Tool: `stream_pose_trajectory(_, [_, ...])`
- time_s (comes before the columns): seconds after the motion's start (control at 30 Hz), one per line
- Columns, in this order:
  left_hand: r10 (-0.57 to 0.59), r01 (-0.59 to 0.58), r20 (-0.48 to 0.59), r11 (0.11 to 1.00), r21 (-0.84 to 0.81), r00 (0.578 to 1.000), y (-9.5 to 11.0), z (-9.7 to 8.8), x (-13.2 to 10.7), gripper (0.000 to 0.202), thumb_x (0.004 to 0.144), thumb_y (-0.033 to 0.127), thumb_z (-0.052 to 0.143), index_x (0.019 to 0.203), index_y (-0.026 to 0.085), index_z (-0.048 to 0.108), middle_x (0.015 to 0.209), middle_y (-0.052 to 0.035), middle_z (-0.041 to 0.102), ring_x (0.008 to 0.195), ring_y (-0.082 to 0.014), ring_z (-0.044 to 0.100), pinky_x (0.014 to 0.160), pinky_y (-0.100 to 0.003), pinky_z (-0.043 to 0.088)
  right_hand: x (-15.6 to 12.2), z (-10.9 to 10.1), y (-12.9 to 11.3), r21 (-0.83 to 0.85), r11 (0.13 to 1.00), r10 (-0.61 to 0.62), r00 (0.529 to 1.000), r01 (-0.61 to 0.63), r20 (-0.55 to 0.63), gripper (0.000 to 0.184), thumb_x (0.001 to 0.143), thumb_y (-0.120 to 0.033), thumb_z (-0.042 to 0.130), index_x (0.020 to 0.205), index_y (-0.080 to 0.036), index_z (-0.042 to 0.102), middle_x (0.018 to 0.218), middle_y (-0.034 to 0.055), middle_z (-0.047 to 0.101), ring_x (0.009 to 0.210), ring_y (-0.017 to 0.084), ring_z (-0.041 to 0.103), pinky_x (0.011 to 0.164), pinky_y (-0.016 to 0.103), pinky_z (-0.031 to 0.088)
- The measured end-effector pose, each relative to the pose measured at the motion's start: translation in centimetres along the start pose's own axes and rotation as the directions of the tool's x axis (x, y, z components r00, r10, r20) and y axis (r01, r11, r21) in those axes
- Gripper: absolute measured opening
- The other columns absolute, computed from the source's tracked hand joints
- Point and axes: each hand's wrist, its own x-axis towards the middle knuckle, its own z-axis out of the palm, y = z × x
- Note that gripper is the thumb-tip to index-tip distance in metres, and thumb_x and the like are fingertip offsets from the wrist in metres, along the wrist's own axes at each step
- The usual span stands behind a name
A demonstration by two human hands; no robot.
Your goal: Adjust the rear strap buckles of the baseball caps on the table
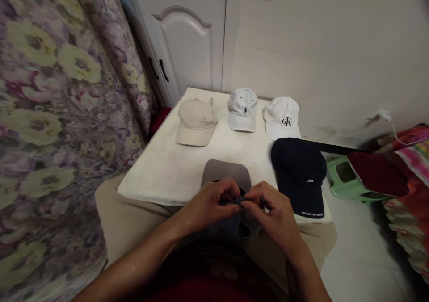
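A grey baseball cap [226, 170] lies at the near edge of the table, its brim pointing away from me and its back opening towards my body. My left hand [217, 201] pinches the cap's dark back strap [237, 200] from the left. From the right, my right hand [268, 206] grips the same strap, with the fingertips of both hands almost meeting. The fingers partly hide the strap's fastening. Just right of my right hand is a navy cap [298, 172] with small white lettering on its brim.
Along the table's [157, 168] far side sit a beige cap [196, 119], a pale cap [244, 107] with a small dark emblem, and a white cap [283, 114] with black letters. A green stool [351, 181] stands right; a floral curtain [67, 127] hangs left.
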Motion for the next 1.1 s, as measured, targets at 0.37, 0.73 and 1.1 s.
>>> stream_pose_trajectory(0.37, [0.057, -0.052, -0.030, 0.990, 0.134, 0.998, 0.4, -0.5, -0.6, 0.011, 0.083, 0.027, 0.064, 0.088, 0.019, 0.059, 0.074, 0.0010, 0.064, 0.065, -0.0136, 0.054, 0.058, -0.024, 0.037, -0.1, 0.0, -0.8, 0.219, 0.956, 0.172, 0.978, -0.194, 0.119, 0.016, 0.090, -0.019, 0.060, 0.105, -0.023, 0.065, 0.088, 0.0026, 0.068, 0.073, 0.015, 0.065, 0.062, 0.026, 0.048])
stream_pose_trajectory(0.73, [0.093, -0.065, -0.070, 0.941, 0.332, 0.993, 0.5, -0.8, -1.2, 0.005, 0.082, 0.022, 0.061, 0.085, 0.018, 0.058, 0.071, 0.0035, 0.061, 0.063, -0.0127, 0.051, 0.058, -0.025, 0.034, 0.3, 1.2, -1.0, -0.028, 0.990, -0.133, 0.988, 0.135, 0.073, 0.019, 0.089, -0.010, 0.059, 0.097, -0.023, 0.070, 0.096, 0.0056, 0.068, 0.091, 0.019, 0.065, 0.077, 0.030, 0.053])
stream_pose_trajectory(1.1, [0.195, -0.132, -0.190, 0.944, 0.302, 0.962, -0.2, -1.6, -2.0, 0.007, 0.077, 0.016, 0.065, 0.079, 0.019, 0.059, 0.081, 0.0012, 0.057, 0.078, -0.0162, 0.053, 0.068, -0.027, 0.038, 0.4, 3.3, 0.2, 0.215, 0.957, 0.169, 0.977, -0.194, 0.129, 0.032, 0.080, -0.019, 0.073, 0.110, -0.027, 0.067, 0.100, 0.0022, 0.069, 0.091, 0.020, 0.064, 0.080, 0.031, 0.051])
